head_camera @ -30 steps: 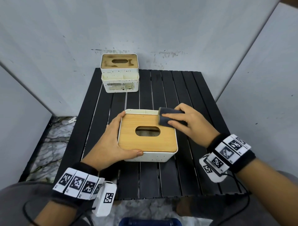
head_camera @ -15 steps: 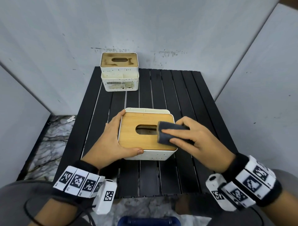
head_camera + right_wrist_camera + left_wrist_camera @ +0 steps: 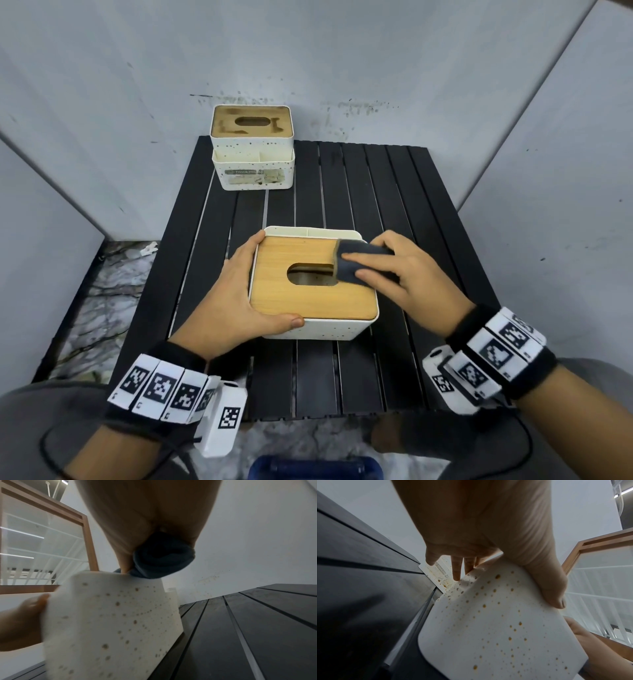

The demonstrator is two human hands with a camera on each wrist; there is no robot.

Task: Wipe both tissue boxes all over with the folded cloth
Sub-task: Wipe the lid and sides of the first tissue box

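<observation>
I count two tissue boxes, one folded cloth and two hands in the head view. The near tissue box (image 3: 313,291), white with speckles and a wooden lid, sits at the centre of the frame on the black slatted surface (image 3: 394,205). The far tissue box (image 3: 252,145), of the same type with a darker, stained lid, stands at the upper centre-left of the frame, at the rear edge of the surface against the wall, well apart from the near one. My left hand (image 3: 229,301) grasps the near tissue box: the fingers lie along its left side and the thumb is hooked across the front edge at the lower left corner of the lid; the left wrist view confirms the thumb pressed on the speckled wall. My right hand (image 3: 404,274) grasps the folded cloth (image 3: 356,262), a dark grey pad, with fingers on top and the thumb tucked under it, as the right wrist view shows. The folded cloth rests on the upper right part of the lid, its left edge touching the right end of the oval slot. Both wrists carry bands of printed markers.
</observation>
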